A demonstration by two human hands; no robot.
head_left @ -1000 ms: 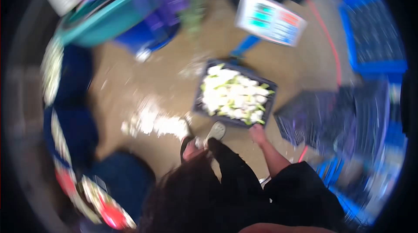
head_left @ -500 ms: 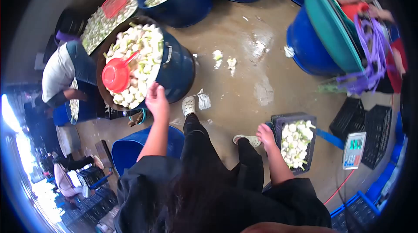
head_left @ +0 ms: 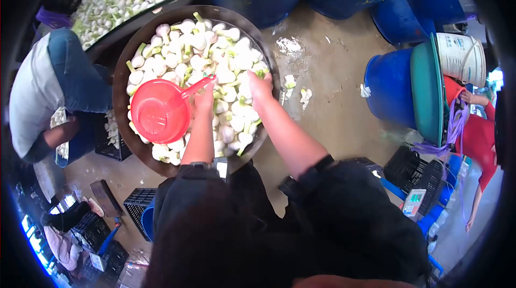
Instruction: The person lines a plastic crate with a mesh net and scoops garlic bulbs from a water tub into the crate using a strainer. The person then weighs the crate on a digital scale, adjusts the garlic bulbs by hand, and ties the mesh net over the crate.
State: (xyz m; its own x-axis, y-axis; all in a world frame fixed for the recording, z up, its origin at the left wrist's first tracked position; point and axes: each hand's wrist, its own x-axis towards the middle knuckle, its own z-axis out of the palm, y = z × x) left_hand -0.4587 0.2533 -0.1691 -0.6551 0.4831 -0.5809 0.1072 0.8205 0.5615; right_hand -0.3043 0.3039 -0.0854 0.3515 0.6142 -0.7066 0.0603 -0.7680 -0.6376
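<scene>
A wide brown-rimmed tub [head_left: 127,51] full of garlic bulbs [head_left: 174,54] with short green stems stands before me. On the bulbs rests a red plastic strainer [head_left: 160,111], its handle pointing right. My left hand [head_left: 204,98] is at that handle, against the bulbs; its fingertips are hidden, so whether they grip cannot be made out. At the tub's right side, my right hand [head_left: 260,88] lies on the garlic with its fingers apart, touching bulbs.
Blue tubs [head_left: 263,5] of garlic stand behind. A person [head_left: 43,89] bends at the left; another in red [head_left: 478,140] is at the right, by a green basin [head_left: 424,91]. A scale display [head_left: 414,202] and black crates [head_left: 406,167] sit at lower right.
I have come closer to the garlic tub. Both hands have moved onto the bulbs, the left to the strainer's handle, the right from beside a crate of garlic.
</scene>
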